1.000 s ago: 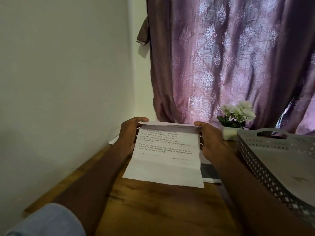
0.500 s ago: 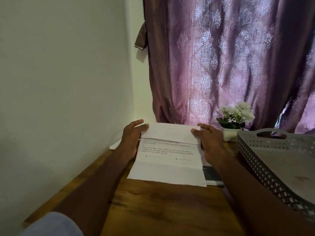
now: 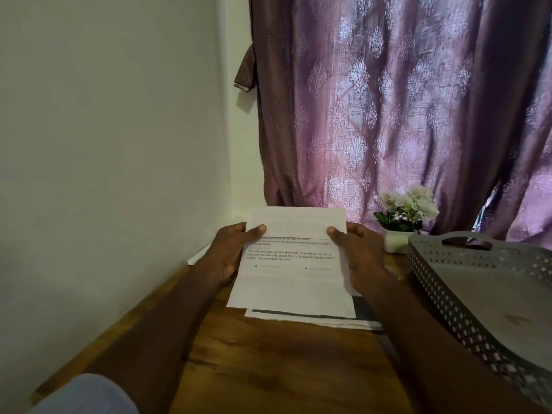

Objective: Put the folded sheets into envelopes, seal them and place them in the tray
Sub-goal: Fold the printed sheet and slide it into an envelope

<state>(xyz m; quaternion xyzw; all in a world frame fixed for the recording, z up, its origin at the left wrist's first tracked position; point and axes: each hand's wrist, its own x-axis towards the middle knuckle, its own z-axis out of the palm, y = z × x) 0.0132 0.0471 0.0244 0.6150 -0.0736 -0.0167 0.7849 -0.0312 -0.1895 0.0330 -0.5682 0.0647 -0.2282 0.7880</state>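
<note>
Between both hands' fingers (image 3: 256, 229): sheet (image 3: 291, 282), pinched.

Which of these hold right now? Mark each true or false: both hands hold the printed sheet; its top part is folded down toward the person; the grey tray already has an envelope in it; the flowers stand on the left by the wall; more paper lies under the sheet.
1. Both hands hold the printed sheet. True: the left hand and right hand grip the printed sheet at its edges.
2. Its top part is folded down toward the person. True.
3. The grey tray holds an envelope. False: none is visible in it.
4. The flowers stand left by the wall. False: they stand right, before the curtain.
5. More paper lies underneath. True.
</note>
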